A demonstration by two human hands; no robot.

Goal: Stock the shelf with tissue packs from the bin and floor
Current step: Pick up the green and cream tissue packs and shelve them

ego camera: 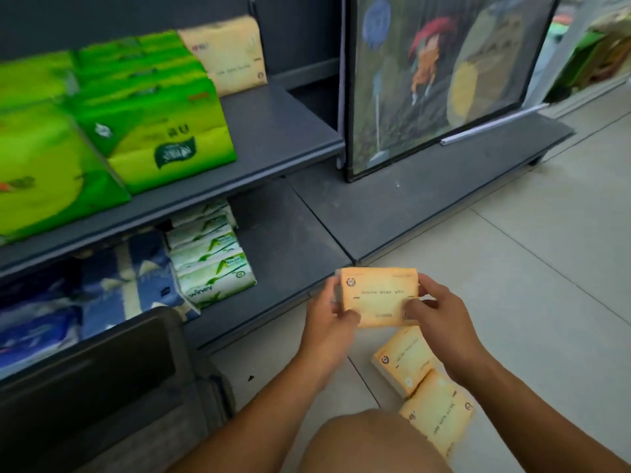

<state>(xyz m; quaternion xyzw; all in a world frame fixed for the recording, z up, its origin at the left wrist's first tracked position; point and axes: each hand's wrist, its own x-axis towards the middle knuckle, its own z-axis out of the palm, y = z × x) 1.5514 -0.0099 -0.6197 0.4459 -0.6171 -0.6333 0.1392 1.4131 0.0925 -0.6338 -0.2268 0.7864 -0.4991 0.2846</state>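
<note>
Tissue pack (379,297), pale orange, is up in front of me over the floor (512,268), just off the front edge of the bottom shelf (283,254). My left hand (327,315) is clamped on its left end and my right hand (440,312) on its right end, fingers curled round the edges, thumbs on the face. The print on the face is a round seal top left plus lines of small dark text, too blurred to read.

Two more orange packs lie on the tiles under my right forearm, the near-shelf one (403,365) touching the one closer to me (438,409). Same seal, text unreadable. My knee (368,445) is at the bottom of the view.

On the bottom shelf stands a row of white-green packs (211,261); the front one reads "winey". Blue packs (102,285) sit to their left, label not legible.

A dark bin (102,370) sits at lower left in front of the blue packs.

The upper shelf (273,131) carries bright green packs (153,114) with a dark green badge, wording blurred. One matching orange pack on shelf (228,52) stands behind them at the back.

A framed picture panel (437,73) stands on the base to the right.
</note>
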